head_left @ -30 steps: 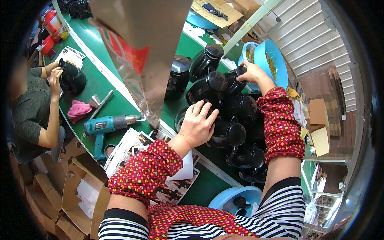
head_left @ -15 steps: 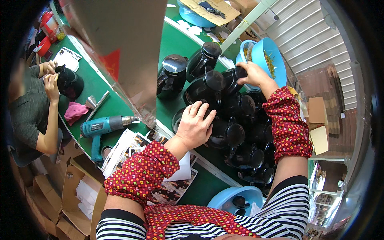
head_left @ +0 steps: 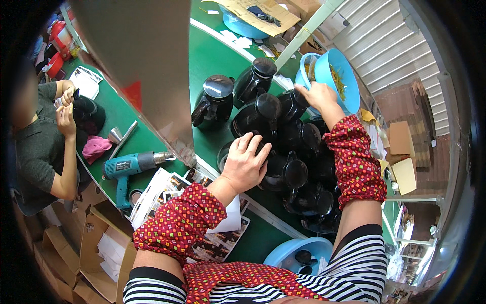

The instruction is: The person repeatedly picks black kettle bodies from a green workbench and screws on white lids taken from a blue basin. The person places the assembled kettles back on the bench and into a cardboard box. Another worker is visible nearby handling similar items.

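Observation:
My left hand lies palm down, fingers spread, over a black lidded jug at the near side of a tight group. Most of that jug is hidden under the hand. Farther off, my right hand is open beside the lid of another black jug, its fingertips near the rim of a small blue basin. Whether those fingertips touch the lid cannot be made out. Between my hands stands a jug with a round dark lid. Two more, a shiny-lidded jug and a dark jug, stand behind.
A larger blue basin holds yellow strips. Another blue basin with black parts is near my body. A heat gun lies left by printed sheets. A grey post rises before a co-worker handling a black jug.
My right hand has loosened from around the jug lid, its fingers now pointing toward the small basin. My left hand keeps its place on the jug. The view has shifted slightly.

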Action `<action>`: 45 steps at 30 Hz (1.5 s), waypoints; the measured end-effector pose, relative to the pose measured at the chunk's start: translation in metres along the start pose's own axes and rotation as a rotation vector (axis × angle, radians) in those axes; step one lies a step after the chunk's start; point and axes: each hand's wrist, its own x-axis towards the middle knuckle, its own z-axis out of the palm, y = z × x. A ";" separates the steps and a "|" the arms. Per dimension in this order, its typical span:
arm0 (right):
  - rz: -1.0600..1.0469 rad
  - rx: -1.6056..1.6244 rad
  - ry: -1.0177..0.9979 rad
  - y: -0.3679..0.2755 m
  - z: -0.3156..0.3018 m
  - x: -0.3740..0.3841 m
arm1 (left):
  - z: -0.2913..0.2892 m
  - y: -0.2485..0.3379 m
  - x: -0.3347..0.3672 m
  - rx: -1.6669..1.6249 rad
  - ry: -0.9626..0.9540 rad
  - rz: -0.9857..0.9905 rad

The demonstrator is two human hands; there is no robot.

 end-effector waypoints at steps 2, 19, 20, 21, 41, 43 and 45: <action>-0.367 0.082 0.148 0.027 0.013 -0.003 | 0.003 0.005 0.003 -0.018 0.010 0.017; -0.346 0.192 -0.126 0.036 0.013 0.005 | 0.004 0.007 0.002 -0.024 0.002 0.007; -0.295 0.188 -0.097 0.034 0.016 0.005 | 0.004 0.008 0.002 -0.028 0.004 0.009; -0.244 0.185 -0.069 0.032 0.020 0.005 | 0.004 0.007 0.002 -0.023 0.005 0.005; -0.118 0.116 0.074 -0.110 -0.021 0.062 | 0.003 0.011 0.004 -0.053 0.029 0.019; -0.141 0.126 0.071 -0.104 -0.021 0.071 | 0.004 0.013 0.003 -0.054 0.030 0.016; -0.213 0.245 0.016 -0.103 -0.021 0.078 | 0.002 0.009 0.000 -0.033 0.027 0.008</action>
